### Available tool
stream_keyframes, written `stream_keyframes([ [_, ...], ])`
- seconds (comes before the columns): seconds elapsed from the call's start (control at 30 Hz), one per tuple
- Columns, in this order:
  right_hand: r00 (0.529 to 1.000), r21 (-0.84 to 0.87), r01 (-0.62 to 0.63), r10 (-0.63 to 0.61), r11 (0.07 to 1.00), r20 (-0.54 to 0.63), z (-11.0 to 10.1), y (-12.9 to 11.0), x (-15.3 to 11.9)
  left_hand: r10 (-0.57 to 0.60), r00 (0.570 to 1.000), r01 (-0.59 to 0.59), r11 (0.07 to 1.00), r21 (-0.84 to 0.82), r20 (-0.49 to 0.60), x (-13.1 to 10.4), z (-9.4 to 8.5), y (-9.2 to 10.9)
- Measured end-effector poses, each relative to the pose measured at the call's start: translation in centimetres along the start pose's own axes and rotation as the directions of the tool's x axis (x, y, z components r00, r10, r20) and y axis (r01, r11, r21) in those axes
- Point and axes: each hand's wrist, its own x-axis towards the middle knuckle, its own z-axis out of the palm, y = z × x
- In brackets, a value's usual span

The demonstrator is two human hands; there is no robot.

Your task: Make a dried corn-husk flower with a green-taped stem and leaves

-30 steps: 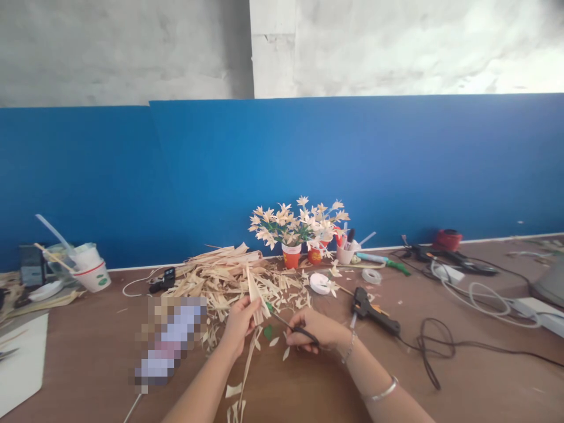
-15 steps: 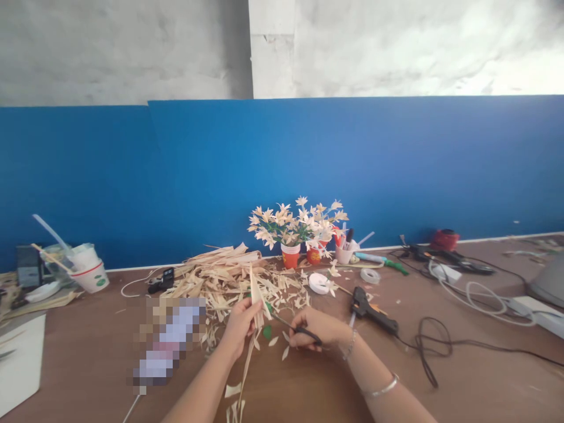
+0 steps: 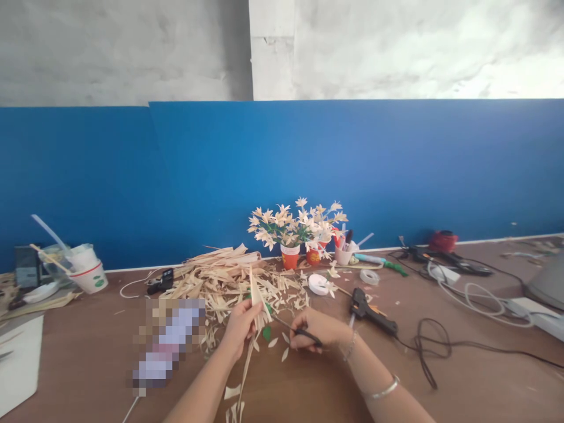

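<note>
Between the thumb and fingers of my left hand point(image 3: 241, 328) is a pale dried corn husk point(image 3: 257, 292), its pointed end up and a long thin strip hanging below. My right hand point(image 3: 311, 330) is closed round the dark handles of a pair of scissors point(image 3: 311, 336). The blades point left toward the husk; whether they touch it I cannot tell. Small cut petals point(image 3: 285, 353) lie on the table beneath the scissors, near a green scrap point(image 3: 267, 333). Behind my hands spreads a heap of husk pieces point(image 3: 220, 276).
Husk flowers stand in red paper cups point(image 3: 289, 258) at the back. A glue gun point(image 3: 372, 312) with its black cable lies right of my right hand, near tape rolls point(image 3: 319, 284). On the left are a blurred-out object point(image 3: 170, 343) and a white paper cup point(image 3: 90, 277).
Almost nothing differs. Both hands keep their hold on the husk and the scissors in nearly the same place; the view has shifted very slightly.
</note>
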Motion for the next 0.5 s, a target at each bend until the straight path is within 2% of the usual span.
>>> stream_keyframes([
  [0.1,1.0,0.034,-0.01,0.01,0.999,0.016,0.0,0.6,0.2,0.003,0.999,-0.004,1.0,-0.018,-0.036,0.0,0.0,0.1],
  [0.23,1.0,0.096,-0.012,0.01,0.995,0.018,-0.2,1.6,0.8,0.06,0.986,-0.076,0.992,-0.101,-0.156,0.4,-0.4,0.2],
  [0.3,0.996,0.095,0.001,0.007,0.995,-0.084,-0.1,1.8,1.2,0.09,0.976,-0.119,0.983,-0.139,-0.197,0.7,-0.6,0.1],
  [0.37,0.973,0.061,0.011,0.003,0.998,-0.232,0.1,1.7,1.6,0.096,0.972,-0.13,0.98,-0.151,-0.217,0.9,-0.6,-0.1],
  [0.43,0.918,-0.042,0.006,-0.022,0.999,-0.397,0.6,1.4,1.9,0.093,0.972,-0.126,0.982,-0.143,-0.214,0.8,-0.5,-0.2],
  [0.5,0.832,-0.22,-0.027,-0.1,0.975,-0.545,1.0,1.0,2.1,0.087,0.976,-0.114,0.985,-0.126,-0.201,0.6,-0.3,-0.2],
])
